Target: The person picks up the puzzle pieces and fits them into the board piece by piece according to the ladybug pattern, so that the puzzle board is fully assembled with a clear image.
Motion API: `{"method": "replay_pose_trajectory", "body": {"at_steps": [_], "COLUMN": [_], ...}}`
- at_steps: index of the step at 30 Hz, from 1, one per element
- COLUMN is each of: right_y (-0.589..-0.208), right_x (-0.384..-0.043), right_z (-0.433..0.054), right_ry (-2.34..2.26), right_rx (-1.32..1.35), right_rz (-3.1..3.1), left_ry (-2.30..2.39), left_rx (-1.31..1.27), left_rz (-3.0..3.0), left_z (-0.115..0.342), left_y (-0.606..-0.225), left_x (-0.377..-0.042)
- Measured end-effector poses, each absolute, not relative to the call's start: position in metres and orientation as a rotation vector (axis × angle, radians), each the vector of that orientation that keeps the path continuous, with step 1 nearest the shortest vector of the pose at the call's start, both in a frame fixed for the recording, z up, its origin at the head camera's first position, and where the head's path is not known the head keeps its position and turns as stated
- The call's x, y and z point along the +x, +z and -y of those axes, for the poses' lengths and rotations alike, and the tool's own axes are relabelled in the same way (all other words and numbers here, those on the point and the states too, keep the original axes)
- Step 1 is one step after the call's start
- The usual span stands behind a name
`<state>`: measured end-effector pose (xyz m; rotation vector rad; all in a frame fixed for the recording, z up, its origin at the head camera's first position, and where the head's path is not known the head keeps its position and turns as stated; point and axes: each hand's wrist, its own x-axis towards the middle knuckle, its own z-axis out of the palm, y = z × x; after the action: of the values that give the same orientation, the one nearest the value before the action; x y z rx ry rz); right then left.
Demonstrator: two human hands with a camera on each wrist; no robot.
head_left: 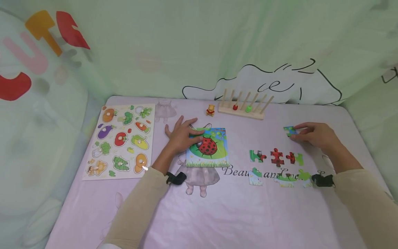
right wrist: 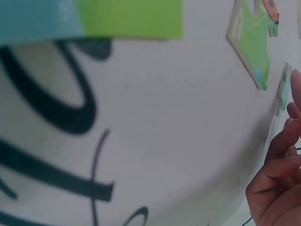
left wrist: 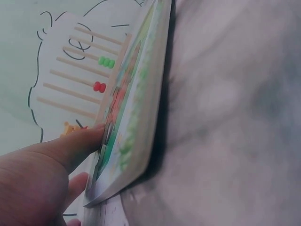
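My left hand (head_left: 180,136) lies with spread fingers over the left side of a square ladybug puzzle board (head_left: 214,160). In the left wrist view, a straight finger (left wrist: 77,146) touches the board's surface (left wrist: 129,136) near its edge. My right hand (head_left: 314,135) pinches a blue and green puzzle piece (head_left: 289,131) between thumb and fingers at the table's right side. Nearer to me lie several loose pieces in two rows, among them a red piece (head_left: 277,157) and a green and red one (head_left: 257,156). The right wrist view shows the pinching right hand (right wrist: 277,174) only in part.
Left of the board lies a vegetable peg puzzle (head_left: 112,152). Behind stand a small yellow bear figure (head_left: 210,110) and a wooden peg rack (head_left: 240,111) with red and green beads. Fabric walls (head_left: 155,52) border the table (head_left: 224,214).
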<state>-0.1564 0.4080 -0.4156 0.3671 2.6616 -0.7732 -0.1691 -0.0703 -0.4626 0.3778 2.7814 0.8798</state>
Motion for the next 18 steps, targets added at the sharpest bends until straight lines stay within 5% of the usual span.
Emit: {"method": "replay_pose_trajectory", "body": {"at_steps": [18], "right_y": [-0.4229], "right_x": [-0.1633], "right_z": [-0.4089], "right_ry": [-0.778], "right_rx": [0.352], "right_rz": [-2.678], "left_ry": [0.882], "left_rx": [0.394], "left_rz": [-2.780], "left_z": [0.0706], "left_y": [-0.4626], "left_x": [-0.1700]}}
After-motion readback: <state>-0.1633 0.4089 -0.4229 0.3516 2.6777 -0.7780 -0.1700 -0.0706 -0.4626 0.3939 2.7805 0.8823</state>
